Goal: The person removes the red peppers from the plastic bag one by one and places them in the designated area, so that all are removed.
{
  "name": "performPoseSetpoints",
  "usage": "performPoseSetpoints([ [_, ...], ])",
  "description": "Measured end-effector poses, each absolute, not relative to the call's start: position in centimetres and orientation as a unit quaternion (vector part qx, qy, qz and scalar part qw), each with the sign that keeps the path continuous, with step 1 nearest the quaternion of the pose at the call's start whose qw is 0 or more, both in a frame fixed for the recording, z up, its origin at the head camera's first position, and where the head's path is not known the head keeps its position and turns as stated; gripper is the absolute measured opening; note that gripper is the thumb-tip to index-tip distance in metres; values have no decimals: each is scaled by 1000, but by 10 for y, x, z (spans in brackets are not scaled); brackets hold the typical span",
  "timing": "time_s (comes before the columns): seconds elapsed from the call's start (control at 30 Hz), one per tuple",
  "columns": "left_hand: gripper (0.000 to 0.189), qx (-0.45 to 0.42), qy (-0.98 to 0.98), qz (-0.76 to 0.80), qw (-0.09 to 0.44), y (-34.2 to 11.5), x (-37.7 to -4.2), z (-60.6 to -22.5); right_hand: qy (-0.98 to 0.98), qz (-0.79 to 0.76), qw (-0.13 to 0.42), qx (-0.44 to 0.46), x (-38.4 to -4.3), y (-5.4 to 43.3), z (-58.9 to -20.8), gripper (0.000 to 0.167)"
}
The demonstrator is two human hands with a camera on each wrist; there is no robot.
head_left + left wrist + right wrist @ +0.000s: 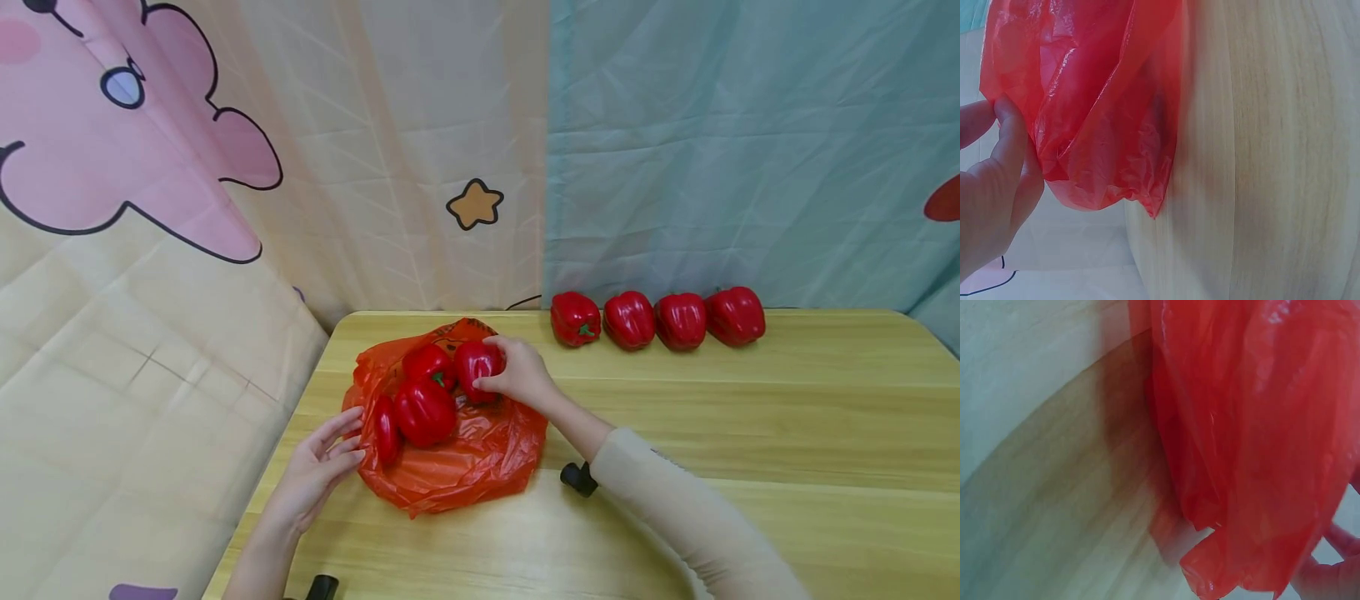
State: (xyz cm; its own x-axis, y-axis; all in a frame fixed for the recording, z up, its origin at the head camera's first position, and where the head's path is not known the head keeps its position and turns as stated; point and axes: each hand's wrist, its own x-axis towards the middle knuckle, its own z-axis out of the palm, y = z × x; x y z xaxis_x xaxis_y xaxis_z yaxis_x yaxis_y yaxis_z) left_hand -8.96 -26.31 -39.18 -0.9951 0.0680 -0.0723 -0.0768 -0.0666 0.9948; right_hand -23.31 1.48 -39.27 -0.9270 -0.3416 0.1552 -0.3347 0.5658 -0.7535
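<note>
In the head view, my right hand (521,377) grips a red bell pepper (476,367) over the right part of an orange-red plastic bag (480,462). Several more bell peppers lie in the bag's wide mouth, among them a large one (425,412) in the middle. My left hand (318,475) is at the bag's left side, its fingertips touching the plastic and its fingers apart. The left wrist view shows those fingers (1010,140) against the bag (1097,119). In the right wrist view the bag (1254,450) hides the pepper and most of the right hand (1332,575).
Several red bell peppers (630,320) stand in a row along the table's back edge, right of the bag. The wooden table (750,417) meets a printed curtain (420,150) behind and on the left. Black wrist-worn pieces (579,479) show by both forearms.
</note>
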Motion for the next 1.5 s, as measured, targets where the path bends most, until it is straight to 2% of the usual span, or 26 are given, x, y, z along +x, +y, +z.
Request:
performPoseSetpoints([
  [0.3,47,4,674,737,50,-263,-89,-392,898,-406,16,-169,-231,5,-400,78],
  [0.67,48,2,679,732,54,-264,-90,-392,899,-412,32,-143,-229,0,-407,88],
  [1.5,48,-16,683,728,53,-263,-91,-393,890,-424,39,-165,-230,5,-406,88],
])
